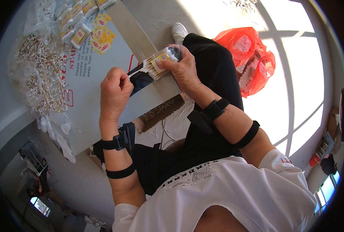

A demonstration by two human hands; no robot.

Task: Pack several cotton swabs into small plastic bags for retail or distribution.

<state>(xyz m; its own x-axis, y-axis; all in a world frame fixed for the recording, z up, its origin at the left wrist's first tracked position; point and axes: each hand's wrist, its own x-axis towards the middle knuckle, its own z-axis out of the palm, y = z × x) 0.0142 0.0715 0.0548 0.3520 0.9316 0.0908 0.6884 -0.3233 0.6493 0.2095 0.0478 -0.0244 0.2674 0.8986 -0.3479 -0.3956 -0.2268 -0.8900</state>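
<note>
The right hand [184,69], at the upper centre of the frame, is closed around a clear plastic bag of white cotton swabs with a yellow label [161,62]. The fingers wrap the bag's dark, rounded end, and the swab tips fan out toward the left of the frame.

The left hand [115,91], left of centre, is curled nearly into a fist, with thumb and forefinger pinched on a single thin white cotton swab [136,71]. This swab runs up and to the right — its far end meets the open side of the bag, though whether it is inside the bundle cannot be told.

Both hands sit over the edge of a flat grey cardboard box with red and dark printing [90,100], which fills the left-centre of the frame. A loose heap of white cotton swabs under crumpled clear plastic [40,69] lies on the box at the upper left. Filled swab packets with yellow labels [81,23] lie along the top edge, just beside the heap.

Each forearm carries black straps (two per arm, with a small black device at each wrist). A red plastic bag [253,58] lies on the sunlit floor at the upper right, well apart from both hands.
</note>
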